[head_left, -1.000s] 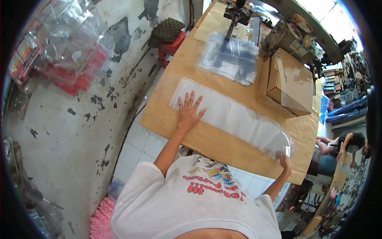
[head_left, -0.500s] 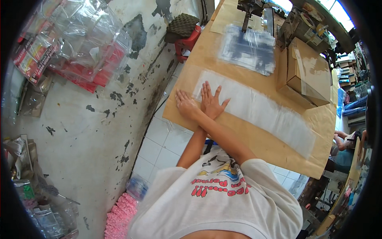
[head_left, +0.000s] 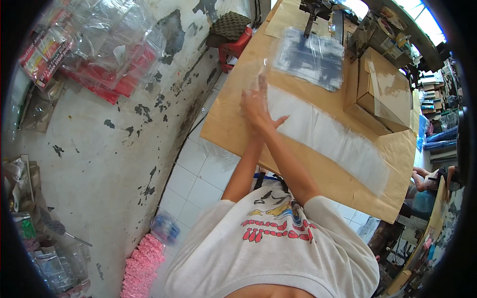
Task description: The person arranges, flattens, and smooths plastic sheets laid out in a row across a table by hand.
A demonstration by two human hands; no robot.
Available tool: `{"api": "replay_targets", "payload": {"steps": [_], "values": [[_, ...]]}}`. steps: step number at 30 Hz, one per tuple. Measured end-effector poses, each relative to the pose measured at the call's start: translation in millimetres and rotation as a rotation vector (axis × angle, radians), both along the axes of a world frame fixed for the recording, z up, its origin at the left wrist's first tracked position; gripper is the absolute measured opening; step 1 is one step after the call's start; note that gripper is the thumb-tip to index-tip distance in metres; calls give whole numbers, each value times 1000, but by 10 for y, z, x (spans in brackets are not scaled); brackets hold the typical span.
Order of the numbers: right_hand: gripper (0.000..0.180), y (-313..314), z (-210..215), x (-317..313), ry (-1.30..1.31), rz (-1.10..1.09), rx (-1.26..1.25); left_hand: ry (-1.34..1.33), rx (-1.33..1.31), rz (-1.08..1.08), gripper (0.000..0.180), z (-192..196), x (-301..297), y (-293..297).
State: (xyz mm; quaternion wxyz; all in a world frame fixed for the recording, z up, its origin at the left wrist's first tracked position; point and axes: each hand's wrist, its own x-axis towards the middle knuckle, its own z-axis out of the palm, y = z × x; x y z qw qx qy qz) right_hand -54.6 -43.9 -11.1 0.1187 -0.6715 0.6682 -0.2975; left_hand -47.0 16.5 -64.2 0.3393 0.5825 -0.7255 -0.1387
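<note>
A long strip of clear plastic film (head_left: 328, 136) lies slantwise across the brown-covered table (head_left: 298, 164). My forearms cross, the right one over the left, and my hands overlap at the strip's left end. My right hand (head_left: 254, 108) is on top; motion smears its fingers, so their grip cannot be made out. Beneath it my left hand (head_left: 279, 120) is mostly covered, its thumb stretched out to the right beside the film. A bit of shiny film (head_left: 265, 63) shows just beyond the blurred fingertips.
A stack of clear plastic sheets (head_left: 310, 59) lies at the far side under a dark metal machine part (head_left: 310, 20). To the right stands a cardboard box (head_left: 382, 92). A peeling wall with hanging plastic packs (head_left: 114, 54) runs along the left; a red stool (head_left: 236, 49) stands behind.
My right hand has moved right and away from me, from beside my left hand to on top of it. The strip's left end no longer lies flat in its former place.
</note>
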Motion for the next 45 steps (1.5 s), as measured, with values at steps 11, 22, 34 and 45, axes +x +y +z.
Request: {"api": "replay_targets", "payload": {"steps": [11, 22, 34, 45], "values": [[59, 1450, 886, -3181, -110, -420, -391, -220, -162, 80, 89, 154, -123, -22], [50, 2571, 1270, -4450, 75, -97, 83, -427, -21, 217, 71, 156, 7, -135], [30, 2734, 335, -4642, 305, -2, 270, -508, -82, 334, 71, 104, -196, -222], [52, 3254, 1759, -5229, -1006, -235, -62, -580, -55, 402, 75, -97, -106, -241]]}}
